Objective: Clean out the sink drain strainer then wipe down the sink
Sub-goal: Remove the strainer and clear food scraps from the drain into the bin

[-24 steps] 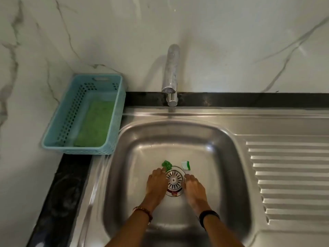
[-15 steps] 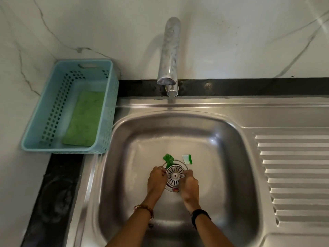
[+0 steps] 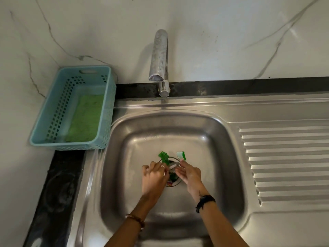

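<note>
Over the sink drain, the left hand and right hand both pinch the tilted, blurred strainer with curled fingers.

Single head view from above, angled forward and down into the sink, close.

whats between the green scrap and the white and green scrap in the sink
In the head view, only the far rim of the drain opening and bare steel of the sink lie between the green scrap and the white-and-green scrap.

Home kitchen: steel sink with drainboard, tap, marble wall.
</note>
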Tool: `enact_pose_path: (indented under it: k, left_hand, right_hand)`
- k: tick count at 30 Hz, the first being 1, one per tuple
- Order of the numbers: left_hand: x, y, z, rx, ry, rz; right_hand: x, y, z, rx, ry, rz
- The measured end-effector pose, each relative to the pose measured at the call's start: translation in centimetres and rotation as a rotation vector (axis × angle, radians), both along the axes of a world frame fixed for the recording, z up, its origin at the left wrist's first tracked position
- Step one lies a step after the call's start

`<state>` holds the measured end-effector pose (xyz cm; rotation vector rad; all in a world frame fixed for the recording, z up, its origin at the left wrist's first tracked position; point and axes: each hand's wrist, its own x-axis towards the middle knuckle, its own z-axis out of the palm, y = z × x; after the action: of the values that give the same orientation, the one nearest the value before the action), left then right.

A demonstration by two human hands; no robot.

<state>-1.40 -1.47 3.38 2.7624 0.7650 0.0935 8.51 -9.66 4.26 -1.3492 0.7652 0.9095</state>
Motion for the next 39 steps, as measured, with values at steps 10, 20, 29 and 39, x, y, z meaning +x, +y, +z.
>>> enact_pose_path:
  k: [10, 20, 29, 39]
  left_hand:
    - [-0.8, -0.9, 3.7, -0.523, -0.362, 0.251]
    - [5.5, -2.1, 9.2, -1.394, -0.433, 0.523]
    - [17.4, -7.0, 9.5, -1.191, -0.394, 0.278]
    - [22.7, -8.3, 6.6, -1.019, -0.37, 0.224]
  right_hand:
    - [0.2, -3.1, 4.2, 0.184, -0.124, -0.057]
    - [2.9, -8.3, 7.0, 0.235, -0.483, 0.036]
    - [9.2, -12.1, 9.6, -0.331, -0.961, 0.106]
    - [14.3, -11.9, 8.1, -0.636, -1.071, 0.166]
